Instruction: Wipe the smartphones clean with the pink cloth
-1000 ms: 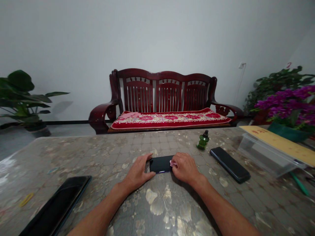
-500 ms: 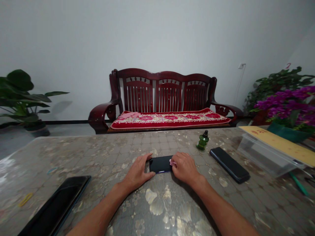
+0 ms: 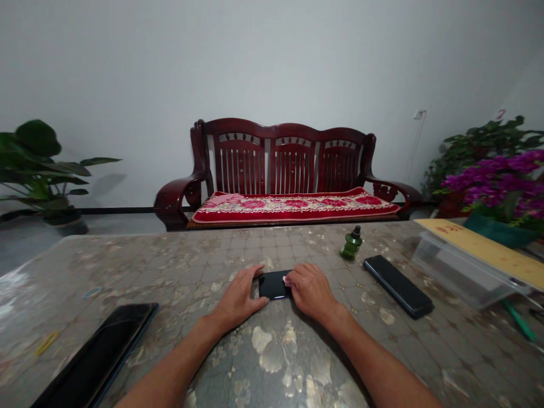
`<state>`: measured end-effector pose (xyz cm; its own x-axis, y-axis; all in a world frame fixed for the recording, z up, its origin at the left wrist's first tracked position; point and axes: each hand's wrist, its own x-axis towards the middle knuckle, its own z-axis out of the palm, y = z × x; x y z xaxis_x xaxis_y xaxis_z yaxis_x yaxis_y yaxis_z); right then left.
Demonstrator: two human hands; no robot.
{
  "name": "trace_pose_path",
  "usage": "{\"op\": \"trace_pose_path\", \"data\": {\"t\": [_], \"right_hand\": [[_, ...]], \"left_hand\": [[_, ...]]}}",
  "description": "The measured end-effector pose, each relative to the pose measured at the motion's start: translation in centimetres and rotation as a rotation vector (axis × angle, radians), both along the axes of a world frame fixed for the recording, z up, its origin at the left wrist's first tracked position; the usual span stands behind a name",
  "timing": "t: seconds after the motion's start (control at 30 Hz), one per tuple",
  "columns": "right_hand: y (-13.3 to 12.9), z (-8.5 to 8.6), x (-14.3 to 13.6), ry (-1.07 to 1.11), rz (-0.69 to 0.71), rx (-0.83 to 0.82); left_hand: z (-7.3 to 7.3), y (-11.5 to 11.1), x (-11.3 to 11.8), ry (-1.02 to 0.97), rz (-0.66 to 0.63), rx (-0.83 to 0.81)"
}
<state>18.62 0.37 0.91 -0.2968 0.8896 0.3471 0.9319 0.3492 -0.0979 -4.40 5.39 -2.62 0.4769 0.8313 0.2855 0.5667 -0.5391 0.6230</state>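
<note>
Patterned desk (image 3: 199, 252) beneath, a dark phone (image 3: 271, 288) lies flat between the hands. Thumb and fingers spread, the left hand (image 3: 238, 294) holds its left end; the right hand (image 3: 312, 290), pinching a pink scrap (image 3: 286, 280), has slid leftward, putting the scrap nearer the phone's middle. Beyond, rightward, stands a green bottle (image 3: 351, 246).
</note>
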Motion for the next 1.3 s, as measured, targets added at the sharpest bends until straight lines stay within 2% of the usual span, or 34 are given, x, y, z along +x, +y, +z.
{"op": "trace_pose_path", "data": {"t": [0.13,0.2,0.33,0.4,0.63,0.87,1.03,1.1,1.3], "right_hand": [[0.8,0.2,1.0,-0.009,-0.182,0.009],[0.9,0.1,0.8,-0.009,-0.18,0.013],[0.8,-0.1,-0.4,-0.002,-0.052,0.005],[0.8,-0.1,-0.6,0.005,-0.037,-0.001],[1.3,0.0,0.3,-0.001,-0.197,0.002],[1.3,-0.3,-1.0,0.008,0.001,0.006],[1.5,-0.2,-0.4,0.016,-0.145,0.02],[1.6,-0.2,-0.4,0.018,-0.153,0.02],[1.7,-0.6,-1.6,0.035,0.053,0.02]], "left_hand": [[0.1,0.0,0.0,-0.002,-0.002,0.007],[0.2,0.1,0.1,-0.011,-0.006,0.01],[0.3,0.0,0.2,-0.019,-0.006,-0.002],[0.4,0.0,0.2,-0.014,-0.002,-0.01],[0.6,-0.1,0.3,-0.013,0.009,-0.005],[0.3,0.0,0.3,-0.001,0.002,-0.006],[0.6,-0.2,0.3,-0.013,0.006,-0.014],[0.6,-0.2,0.3,-0.015,0.002,-0.011],[0.3,0.0,0.4,-0.013,-0.003,0.011]]}}
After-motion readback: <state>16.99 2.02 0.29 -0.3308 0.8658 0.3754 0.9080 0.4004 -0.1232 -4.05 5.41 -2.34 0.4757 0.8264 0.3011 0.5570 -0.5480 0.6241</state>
